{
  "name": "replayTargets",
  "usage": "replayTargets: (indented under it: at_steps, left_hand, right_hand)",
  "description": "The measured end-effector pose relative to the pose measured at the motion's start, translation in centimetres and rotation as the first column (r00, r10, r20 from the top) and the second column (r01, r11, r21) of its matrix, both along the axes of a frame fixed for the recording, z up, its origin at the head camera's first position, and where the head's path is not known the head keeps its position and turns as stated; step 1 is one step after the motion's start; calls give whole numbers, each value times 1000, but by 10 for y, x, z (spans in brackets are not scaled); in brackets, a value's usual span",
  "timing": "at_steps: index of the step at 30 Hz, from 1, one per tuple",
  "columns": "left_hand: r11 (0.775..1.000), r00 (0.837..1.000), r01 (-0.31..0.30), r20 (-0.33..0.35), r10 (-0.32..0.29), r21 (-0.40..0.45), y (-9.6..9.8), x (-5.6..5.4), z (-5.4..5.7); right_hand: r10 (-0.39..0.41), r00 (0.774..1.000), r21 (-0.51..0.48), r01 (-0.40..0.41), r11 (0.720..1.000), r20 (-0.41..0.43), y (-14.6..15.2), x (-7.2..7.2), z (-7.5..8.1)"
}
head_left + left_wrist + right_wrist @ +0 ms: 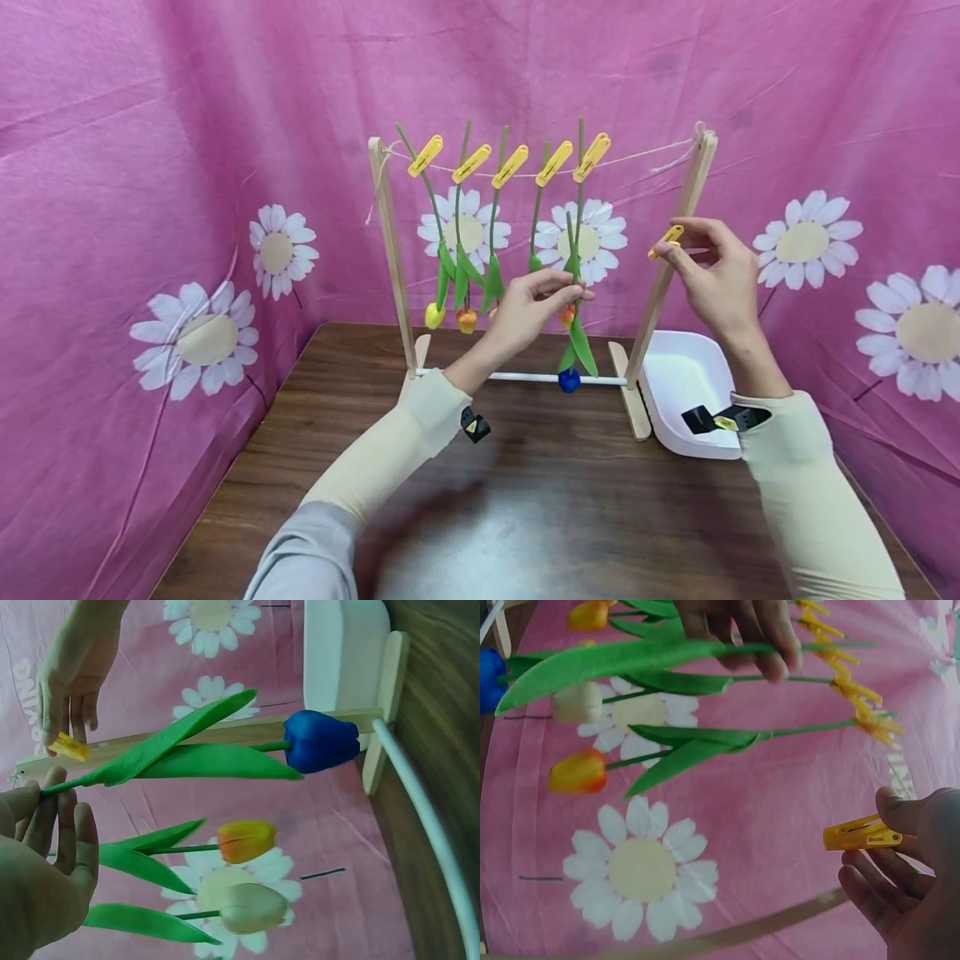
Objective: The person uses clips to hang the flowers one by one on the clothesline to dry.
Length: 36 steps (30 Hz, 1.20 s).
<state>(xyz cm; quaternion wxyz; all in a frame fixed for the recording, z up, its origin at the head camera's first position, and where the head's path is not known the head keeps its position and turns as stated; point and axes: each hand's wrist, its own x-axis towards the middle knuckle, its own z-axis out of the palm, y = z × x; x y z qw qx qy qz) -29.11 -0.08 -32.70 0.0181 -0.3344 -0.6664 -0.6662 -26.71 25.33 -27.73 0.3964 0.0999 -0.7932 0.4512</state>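
My left hand [528, 310] pinches the green stem of a blue artificial tulip [569, 380], which hangs head down in front of the row. In the left wrist view the blue bloom [321, 741] and its two long leaves show plainly. Off to the right, my right hand [716, 271] holds a yellow clothespin [666, 242] between thumb and fingers, near the right post. The right wrist view shows this clothespin [861, 834] side on. Several tulips, among them a yellow one [435, 316] and an orange one [467, 321], hang upside down from a string, each by a yellow clothespin [555, 163].
A wooden frame with a left post [393, 258] and a right post [693, 183] carries the string [637, 157]. A white rod [525, 377] joins its feet. Behind the right foot stands a white bin [693, 358] on the brown table [487, 517]. Pink flowered cloth surrounds the table.
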Motion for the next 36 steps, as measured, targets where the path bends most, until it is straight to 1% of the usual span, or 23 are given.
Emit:
replayTargets:
  at_steps: [4,9,13,19,24,28,31,32,33,36]
  left_hand:
    - [1000,1000,3,17,-4,25,9,-3,12]
    - [1000,1000,-4,5,4,4,18,-6,24]
    - [999,1000,-30,3,30,-24,24,-9,31]
    - [995,998,-68,3,68,-74,34,-14,43]
    - [994,996,-84,-9,84,-75,42,-18,49]
    - [992,995,-103,-26,101,-68,48,-20,54]
    - [990,991,-126,-51,123,-57,53,-20,57]
    - [990,990,-134,-57,131,-51,55,-21,59]
    - [989,988,-143,-68,139,-50,57,-22,60]
    - [981,978,-187,-101,181,-53,62,-24,62]
  right_hand:
    - [36,999,-7,-36,999,-4,-8,-1,5]
    - [63,998,-8,-63,998,1,-14,-2,14]
    - [88,996,-6,-88,996,-2,-19,-3,22]
    - [111,993,2,-111,994,-29,-23,-5,34]
    - [129,990,-7,-129,992,-50,-25,-7,46]
    - [150,986,-52,-153,987,-71,-26,-9,55]
    - [173,980,-109,-183,977,-99,-26,-12,62]
    - [189,976,-138,-203,969,-112,-26,-13,65]
    - [207,970,-172,-227,958,-126,-26,-15,67]
    - [265,952,-278,-299,913,-154,-25,-20,75]
